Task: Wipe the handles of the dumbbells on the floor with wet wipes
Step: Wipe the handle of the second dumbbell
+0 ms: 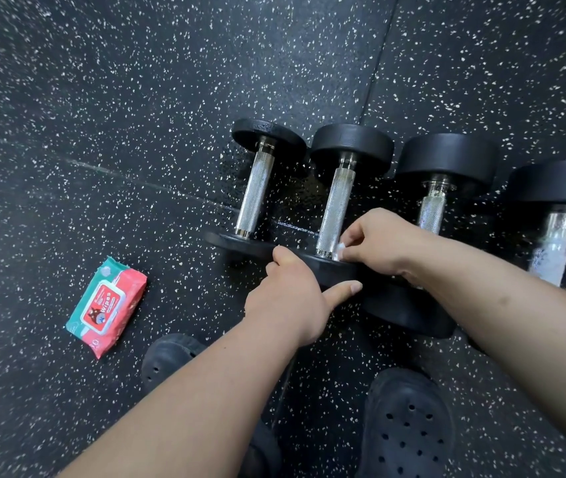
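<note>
Now we count four dumbbells (447, 160) in a row on the speckled floor (136, 115), one wipes pack (107, 310) to their left, two black clogs (409, 422). Our left hand (288, 301) grips the second dumbbell's (352, 143) near plate; our right hand (374, 243) pinches one wet wipe (339, 251) against its handle (335, 205).

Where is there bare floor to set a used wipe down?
Free: speckled floor left of the leftmost dumbbell, beyond the wipes pack, and past the row's far heads. Crowded: the near side, where the left hand grips the second dumbbell and the right hand pinches a wet wipe, by the clogs.
</note>
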Available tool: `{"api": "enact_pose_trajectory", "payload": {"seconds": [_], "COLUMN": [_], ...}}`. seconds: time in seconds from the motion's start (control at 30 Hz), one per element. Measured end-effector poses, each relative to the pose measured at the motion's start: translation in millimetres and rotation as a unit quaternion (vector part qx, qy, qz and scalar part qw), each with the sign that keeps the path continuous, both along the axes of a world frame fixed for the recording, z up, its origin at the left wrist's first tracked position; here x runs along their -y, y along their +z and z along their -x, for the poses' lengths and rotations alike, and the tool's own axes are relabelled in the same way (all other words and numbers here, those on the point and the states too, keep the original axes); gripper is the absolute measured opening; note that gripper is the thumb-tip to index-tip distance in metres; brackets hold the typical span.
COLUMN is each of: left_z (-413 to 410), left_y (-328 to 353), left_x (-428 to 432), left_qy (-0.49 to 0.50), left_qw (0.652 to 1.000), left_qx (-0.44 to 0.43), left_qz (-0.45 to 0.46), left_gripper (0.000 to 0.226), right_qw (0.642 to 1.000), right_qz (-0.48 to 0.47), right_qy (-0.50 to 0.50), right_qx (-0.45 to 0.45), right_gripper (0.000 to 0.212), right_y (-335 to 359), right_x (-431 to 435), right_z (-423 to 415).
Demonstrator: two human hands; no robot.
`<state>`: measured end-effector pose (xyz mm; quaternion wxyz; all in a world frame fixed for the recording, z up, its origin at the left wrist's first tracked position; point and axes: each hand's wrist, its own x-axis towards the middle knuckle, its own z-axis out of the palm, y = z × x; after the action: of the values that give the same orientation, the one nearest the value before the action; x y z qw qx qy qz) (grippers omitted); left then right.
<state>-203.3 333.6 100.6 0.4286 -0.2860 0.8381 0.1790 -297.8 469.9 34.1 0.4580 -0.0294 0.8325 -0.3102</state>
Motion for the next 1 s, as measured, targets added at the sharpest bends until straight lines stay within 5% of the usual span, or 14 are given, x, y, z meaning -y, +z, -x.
{"api": "enact_pose_trajectory", "payload": {"seconds": [0.3,0.57,0.73,0.9,1.0], "left_z": [-1,-1,-1,-2,-2], "left_y": [-1,-1,-1,-2,-2], "left_x": [2,2,2,2,2], "left_qy": [0.001,0.010,0.008,0.005,0.003], "left_qw": [1.000,1.000,1.000,1.000,1.000], "left_qx": [-0.006,-0.004,-0.004,-0.005,-0.006], "left_qz": [-0.006,-0.010,-0.009,-0.009,-0.006], "left_gripper": [0.104,0.108,0.106,0.106,0.107], "right_qw": [0.997,0.961,0.949,0.948,0.942], "right_qz": [0.026,0.019,0.031,0.062,0.079], "right_qy": [0.065,0.240,0.227,0.187,0.184], "right_qx": [-0.012,-0.139,-0.215,-0.249,-0.268], "right_gripper": [0.014,0.015,0.013,0.045,0.034], "right_y": [15,32,26,19,21], "right_x": [-12,-19,-17,-13,-8], "right_z": [7,7,4,0,-5]}}
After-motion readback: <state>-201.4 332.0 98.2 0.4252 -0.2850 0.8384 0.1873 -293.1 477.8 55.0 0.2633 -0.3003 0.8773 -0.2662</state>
